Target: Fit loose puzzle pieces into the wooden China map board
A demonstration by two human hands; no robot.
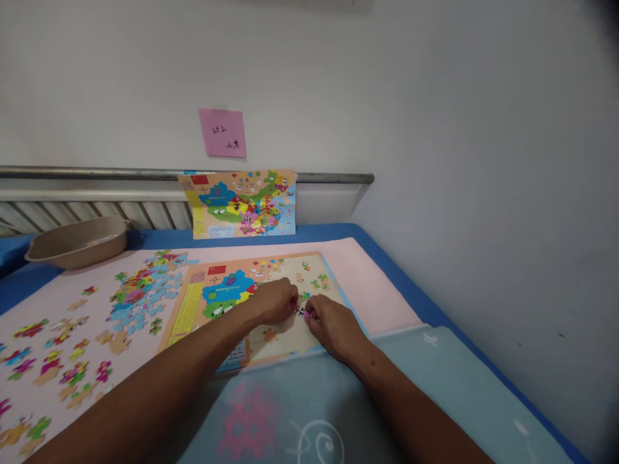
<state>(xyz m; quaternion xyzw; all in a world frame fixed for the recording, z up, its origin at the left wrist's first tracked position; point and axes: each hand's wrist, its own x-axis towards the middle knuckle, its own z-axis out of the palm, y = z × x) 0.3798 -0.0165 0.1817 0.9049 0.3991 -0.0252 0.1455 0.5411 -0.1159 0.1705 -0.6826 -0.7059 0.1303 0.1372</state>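
Cloth [300, 399]; piece [300, 311] between hands [278, 301] [336, 325] over incomplete puzzle tray [300, 338]

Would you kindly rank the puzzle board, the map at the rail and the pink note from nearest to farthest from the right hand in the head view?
1. Puzzle board: directly beneath the right hand.
2. Map: beyond it, to the left.
3. Pink note: farther left, above the map.

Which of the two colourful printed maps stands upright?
The multicoloured rectangular map sheet against the grey metal rail; the other, the partly assembled jigsaw map, lies flat.
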